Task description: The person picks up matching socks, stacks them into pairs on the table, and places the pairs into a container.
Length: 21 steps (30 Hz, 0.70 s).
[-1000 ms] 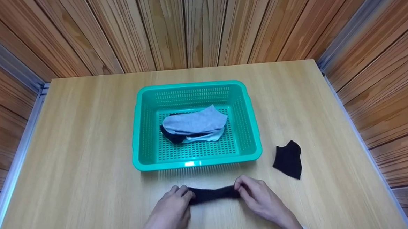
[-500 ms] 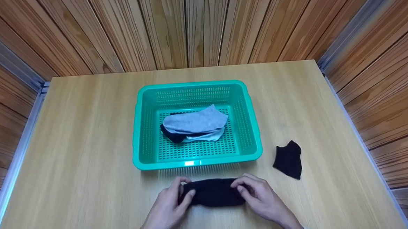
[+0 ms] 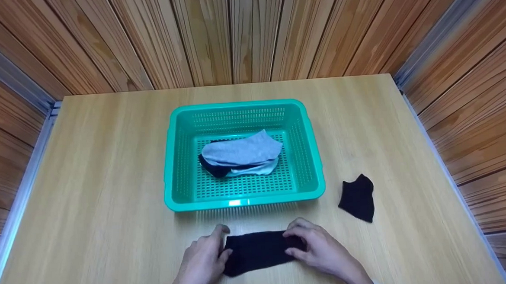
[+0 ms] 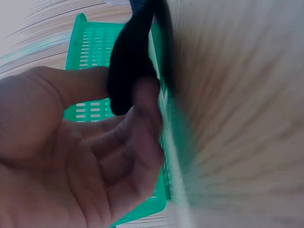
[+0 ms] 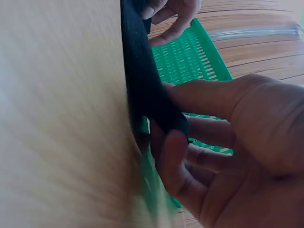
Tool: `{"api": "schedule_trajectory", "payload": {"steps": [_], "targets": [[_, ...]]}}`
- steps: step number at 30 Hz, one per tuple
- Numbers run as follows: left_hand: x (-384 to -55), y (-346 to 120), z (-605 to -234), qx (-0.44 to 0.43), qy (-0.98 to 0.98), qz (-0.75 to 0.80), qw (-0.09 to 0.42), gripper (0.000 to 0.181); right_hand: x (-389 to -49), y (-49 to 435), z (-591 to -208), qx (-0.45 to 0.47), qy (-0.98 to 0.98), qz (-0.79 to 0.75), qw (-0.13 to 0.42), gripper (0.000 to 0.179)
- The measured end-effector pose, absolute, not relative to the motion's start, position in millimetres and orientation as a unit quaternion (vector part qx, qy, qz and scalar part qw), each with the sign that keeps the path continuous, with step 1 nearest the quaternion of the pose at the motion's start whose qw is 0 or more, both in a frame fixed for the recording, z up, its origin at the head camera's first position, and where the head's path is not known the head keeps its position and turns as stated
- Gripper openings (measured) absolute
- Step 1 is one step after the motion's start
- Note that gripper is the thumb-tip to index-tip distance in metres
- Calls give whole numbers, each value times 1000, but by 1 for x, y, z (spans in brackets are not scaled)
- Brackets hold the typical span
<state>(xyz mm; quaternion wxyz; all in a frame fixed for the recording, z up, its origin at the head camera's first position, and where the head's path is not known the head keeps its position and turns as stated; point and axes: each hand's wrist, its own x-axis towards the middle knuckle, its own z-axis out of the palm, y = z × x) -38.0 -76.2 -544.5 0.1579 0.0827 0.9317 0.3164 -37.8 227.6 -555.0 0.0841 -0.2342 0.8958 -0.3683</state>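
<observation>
A black sock [image 3: 258, 250] lies stretched sideways between both hands in front of the basket. My left hand [image 3: 205, 255] pinches its left end; in the left wrist view the thumb and fingers of that hand [image 4: 95, 152] are on either side of the dark fabric [image 4: 130, 61]. The right end is pinched by my right hand [image 3: 319, 251], whose curled fingers [image 5: 173, 156] show around the sock [image 5: 147, 85] in the right wrist view. To the right lies a second black sock [image 3: 357, 198], folded and untouched.
Beyond the hands stands a green plastic basket [image 3: 245, 201] with perforated walls. A light grey sock [image 3: 242, 151] lies in it on top of black and pale ones. Wood-plank walls [image 3: 251, 34] enclose the table [image 3: 99, 180] at the back and sides.
The held black sock has gone from a narrow strip to a wider, flatter shape and has come slightly nearer. My left hand has turned so its thumb shows. The other sock and basket stay put.
</observation>
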Motion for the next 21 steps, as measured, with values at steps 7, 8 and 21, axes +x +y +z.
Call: {"api": "schedule_trajectory", "payload": {"steps": [7, 8, 21], "targets": [[-40, -76, -544, 62, 936, 296, 182, 26, -37, 231, -554, -209, 910, -341, 110, 31], [-40, -76, -544, 60, 935, 295, 186, 25, -37, 231, -554, -208, 910, -340, 113, 31], [-38, -78, -540, 71, 943, 276, 170, 27, -35, 234, -550, -217, 910, -331, 124, 31]]}}
